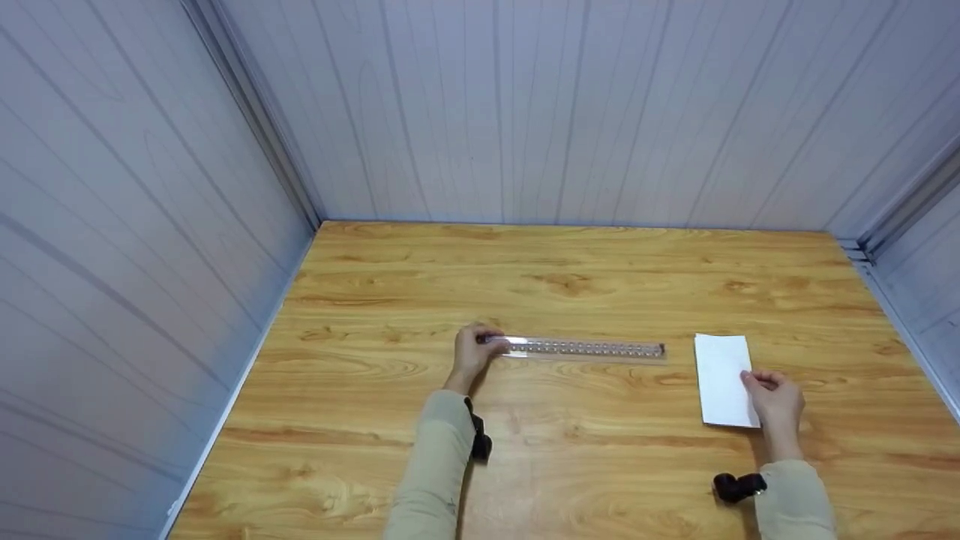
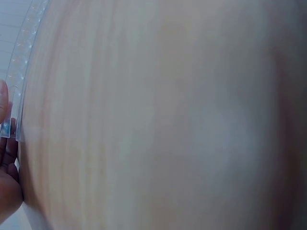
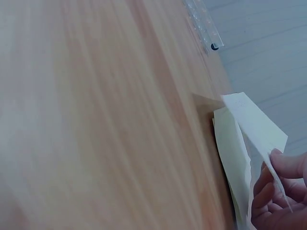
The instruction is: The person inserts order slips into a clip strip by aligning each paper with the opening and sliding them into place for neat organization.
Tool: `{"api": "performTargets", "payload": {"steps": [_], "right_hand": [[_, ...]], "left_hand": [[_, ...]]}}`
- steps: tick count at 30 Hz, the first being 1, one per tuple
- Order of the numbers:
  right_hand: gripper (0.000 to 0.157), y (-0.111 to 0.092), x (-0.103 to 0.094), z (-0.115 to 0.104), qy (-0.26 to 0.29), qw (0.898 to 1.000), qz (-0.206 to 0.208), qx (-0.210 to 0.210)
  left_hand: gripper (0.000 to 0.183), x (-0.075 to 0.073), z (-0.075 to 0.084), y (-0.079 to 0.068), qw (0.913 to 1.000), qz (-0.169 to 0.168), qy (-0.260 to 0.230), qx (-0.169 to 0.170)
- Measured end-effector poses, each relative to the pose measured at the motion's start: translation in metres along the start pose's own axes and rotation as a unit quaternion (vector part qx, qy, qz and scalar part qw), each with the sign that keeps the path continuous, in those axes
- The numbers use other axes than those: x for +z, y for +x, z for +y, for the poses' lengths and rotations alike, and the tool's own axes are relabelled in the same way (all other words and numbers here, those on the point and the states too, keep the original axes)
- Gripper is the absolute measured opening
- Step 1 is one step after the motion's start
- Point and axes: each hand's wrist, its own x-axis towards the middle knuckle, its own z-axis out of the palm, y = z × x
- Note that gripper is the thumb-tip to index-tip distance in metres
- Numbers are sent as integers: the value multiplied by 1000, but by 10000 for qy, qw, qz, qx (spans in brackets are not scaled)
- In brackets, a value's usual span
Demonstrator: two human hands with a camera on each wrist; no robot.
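My left hand (image 1: 472,352) pinches the left end of a long clear plastic strip (image 1: 585,348), which carries rows of small round shapes along its length. In the left wrist view the strip (image 2: 21,52) runs up the left edge, with the thumb and fingers of my left hand (image 2: 8,184) at its near end. My right hand (image 1: 778,397) pinches the right edge of a white paper sheet (image 1: 724,381). The right wrist view shows this sheet (image 3: 256,120) raised at an angle between thumb and fingers, above more paper (image 3: 230,143) lying on the table.
The wood-grain table (image 1: 570,285) is bounded by pale panelled walls at the left (image 1: 135,225), back (image 1: 525,112) and right. A black wrist camera (image 1: 480,442) sits on the left sleeve and another (image 1: 739,487) on the right.
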Motion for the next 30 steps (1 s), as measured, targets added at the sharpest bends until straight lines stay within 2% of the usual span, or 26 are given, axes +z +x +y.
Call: {"api": "performTargets", "payload": {"steps": [7, 16, 27, 30], "right_hand": [[36, -7, 1, -2, 186, 9995, -222, -127], [31, -10, 4, -7, 154, 9983, -559, -1], [28, -14, 7, -11, 164, 9958, -900, 69], [24, -16, 8, -11, 171, 9952, -959, 45]], "left_hand": [[16, -1, 1, 0, 9997, 9, 208, 85], [15, 0, 2, -1, 9999, 8, 125, 40], [15, -1, 1, -2, 9996, 77, 173, 189], [15, -1, 1, -2, 9999, 53, 110, 99]]}}
